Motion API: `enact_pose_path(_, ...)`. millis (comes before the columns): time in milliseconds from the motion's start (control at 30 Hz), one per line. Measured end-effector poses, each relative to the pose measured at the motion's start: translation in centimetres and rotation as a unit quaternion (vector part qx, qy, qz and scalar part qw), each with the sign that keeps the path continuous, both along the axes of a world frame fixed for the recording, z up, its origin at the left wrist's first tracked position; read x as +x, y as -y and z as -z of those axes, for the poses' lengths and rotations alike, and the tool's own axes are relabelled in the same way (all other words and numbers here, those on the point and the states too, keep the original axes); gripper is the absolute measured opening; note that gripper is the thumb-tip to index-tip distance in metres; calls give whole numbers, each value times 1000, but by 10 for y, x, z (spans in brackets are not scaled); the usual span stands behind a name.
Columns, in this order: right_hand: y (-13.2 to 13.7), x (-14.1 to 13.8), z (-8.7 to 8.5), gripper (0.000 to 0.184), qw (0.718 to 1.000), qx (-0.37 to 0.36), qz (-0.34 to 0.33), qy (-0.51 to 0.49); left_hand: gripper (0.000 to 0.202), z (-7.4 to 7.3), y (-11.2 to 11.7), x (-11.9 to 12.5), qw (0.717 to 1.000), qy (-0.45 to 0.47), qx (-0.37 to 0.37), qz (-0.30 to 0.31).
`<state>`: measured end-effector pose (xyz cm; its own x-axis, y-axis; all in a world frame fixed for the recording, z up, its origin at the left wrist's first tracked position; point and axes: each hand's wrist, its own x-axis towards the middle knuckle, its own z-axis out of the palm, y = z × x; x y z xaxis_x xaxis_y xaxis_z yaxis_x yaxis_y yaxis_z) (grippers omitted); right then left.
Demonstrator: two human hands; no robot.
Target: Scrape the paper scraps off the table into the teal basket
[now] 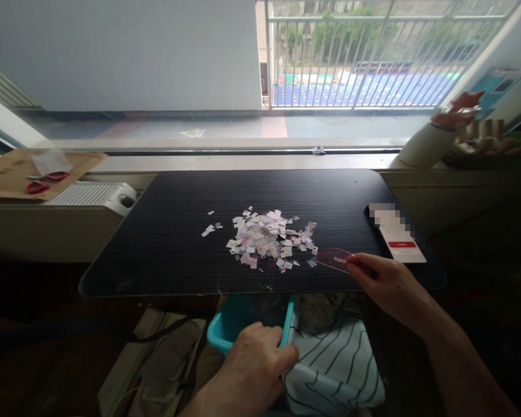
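Observation:
Small white and pale pink paper scraps (260,234) lie in a loose pile on a black wood-grain table (173,255). Between its thumb and fingers my right hand (388,284) pinches a flat, translucent pink plastic piece (332,259) with a rounded end, perhaps a protractor or ruler. The tip of that piece is at the pile's right edge. Below the table's near edge, my left hand (258,362) is closed on the rim of a teal plastic bin (219,336). The bin's inside is dark and its contents are hard to make out.
A phone (402,234) lies at the table's right. Beside the bin is a pale cloth with dark stripes (342,359). Red-handled scissors (47,180) rest on brown paper (4,174) at the left, near a white radiator (95,197). A white vase (428,145) stands on the sill.

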<state>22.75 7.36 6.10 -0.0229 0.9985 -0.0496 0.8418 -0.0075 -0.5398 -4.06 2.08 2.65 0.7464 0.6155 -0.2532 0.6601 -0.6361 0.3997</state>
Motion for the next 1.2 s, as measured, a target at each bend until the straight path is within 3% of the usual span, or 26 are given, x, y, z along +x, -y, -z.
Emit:
enact_pose_path(233, 0, -5, 4, 26, 1000, 14, -8, -9, 5, -1, 3, -6, 1000, 1, 2, -14)
enact_pose_path(367, -5, -22, 6, 26, 997, 23, -55, -42, 5, -1, 5, -4, 1000, -6, 3, -9)
enact_pose_path(500, -10, -35, 6, 26, 996, 34, -82, -11, 7, -1, 7, 0, 1000, -10, 10, 3)
enact_pose_path(1200, -3, -32, -9, 26, 996, 0, -85, 20, 6, -3, 6, 1, 1000, 1, 18, 12)
